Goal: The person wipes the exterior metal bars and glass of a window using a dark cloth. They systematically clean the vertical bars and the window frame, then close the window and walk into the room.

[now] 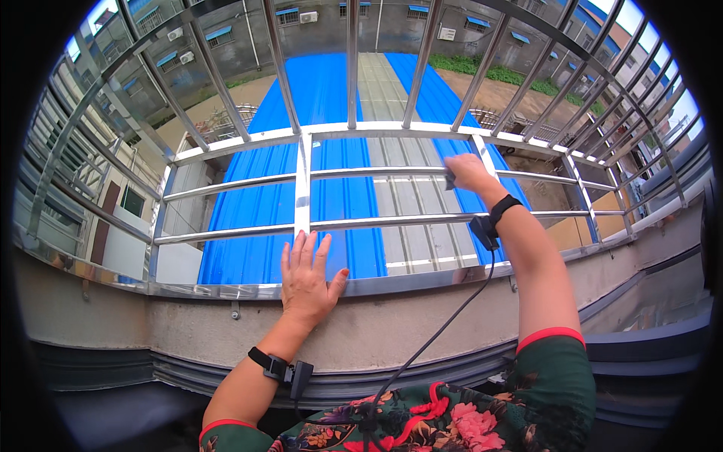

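From where I stand, a pale, rough sill runs from the left above a dark window track, edged by a shiny metal strip. Past it bulges a cage of polished bars, with a flat upright post left of centre. Beyond lies a ribbed blue roof, then its grey strip, then bare ground to the right.

The left hand lies open over the post's foot, fingers spread, grasping nothing. Further right, the right hand is clenched around a scrap of dark grey cloth at the upper crossbar. The scrap looks soft and crumpled, probably fabric, though only a small edge shows below the fingers.
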`<control>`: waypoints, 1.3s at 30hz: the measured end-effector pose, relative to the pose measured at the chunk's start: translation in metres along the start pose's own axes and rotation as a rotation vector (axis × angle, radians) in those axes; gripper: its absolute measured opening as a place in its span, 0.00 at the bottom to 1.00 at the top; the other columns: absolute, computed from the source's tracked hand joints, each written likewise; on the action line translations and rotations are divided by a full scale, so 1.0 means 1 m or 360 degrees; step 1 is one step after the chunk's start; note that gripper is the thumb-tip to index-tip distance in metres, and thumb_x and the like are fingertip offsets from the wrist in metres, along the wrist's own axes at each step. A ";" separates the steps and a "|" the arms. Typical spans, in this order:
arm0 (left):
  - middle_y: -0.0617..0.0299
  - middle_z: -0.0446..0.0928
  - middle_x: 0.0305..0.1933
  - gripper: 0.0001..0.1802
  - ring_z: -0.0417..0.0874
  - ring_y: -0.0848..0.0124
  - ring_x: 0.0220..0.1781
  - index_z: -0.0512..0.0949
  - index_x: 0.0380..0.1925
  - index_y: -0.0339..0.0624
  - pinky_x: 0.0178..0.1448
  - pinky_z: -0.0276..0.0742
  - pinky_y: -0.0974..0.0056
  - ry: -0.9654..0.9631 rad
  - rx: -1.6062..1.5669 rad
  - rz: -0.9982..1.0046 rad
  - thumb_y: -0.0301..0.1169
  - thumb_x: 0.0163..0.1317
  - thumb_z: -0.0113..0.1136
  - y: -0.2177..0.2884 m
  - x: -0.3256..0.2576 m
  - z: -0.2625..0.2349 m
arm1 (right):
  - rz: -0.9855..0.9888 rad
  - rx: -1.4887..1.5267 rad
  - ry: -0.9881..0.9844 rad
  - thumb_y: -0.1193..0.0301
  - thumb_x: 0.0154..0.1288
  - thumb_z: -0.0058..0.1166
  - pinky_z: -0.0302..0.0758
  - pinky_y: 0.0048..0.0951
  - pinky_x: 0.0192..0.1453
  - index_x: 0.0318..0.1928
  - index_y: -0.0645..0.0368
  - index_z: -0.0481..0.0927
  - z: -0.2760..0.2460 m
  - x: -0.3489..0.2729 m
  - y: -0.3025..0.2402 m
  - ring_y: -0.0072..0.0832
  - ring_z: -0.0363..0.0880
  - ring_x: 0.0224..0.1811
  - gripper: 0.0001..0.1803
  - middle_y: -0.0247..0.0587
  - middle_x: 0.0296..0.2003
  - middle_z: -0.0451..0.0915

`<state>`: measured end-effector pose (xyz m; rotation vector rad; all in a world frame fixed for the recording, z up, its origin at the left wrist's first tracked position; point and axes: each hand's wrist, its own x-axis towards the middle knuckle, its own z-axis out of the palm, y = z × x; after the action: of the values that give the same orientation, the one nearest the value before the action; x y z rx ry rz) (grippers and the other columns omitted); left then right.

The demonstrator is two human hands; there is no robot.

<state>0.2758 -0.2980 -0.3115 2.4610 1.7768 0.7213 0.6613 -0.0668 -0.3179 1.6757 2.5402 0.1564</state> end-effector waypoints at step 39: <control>0.48 0.64 0.65 0.38 0.55 0.51 0.73 0.64 0.64 0.42 0.74 0.42 0.43 0.0078 0.0236 -0.0035 0.51 0.58 0.56 0.013 0.008 0.006 | -0.0119 0.0502 0.0023 0.66 0.49 0.57 0.80 0.34 0.40 0.32 0.51 0.87 -0.038 0.104 -0.225 0.37 0.85 0.39 0.10 0.41 0.33 0.85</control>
<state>0.2923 -0.2937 -0.3106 2.5315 1.9384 0.6778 0.4106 -0.0602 -0.3134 1.6745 2.7492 -0.2520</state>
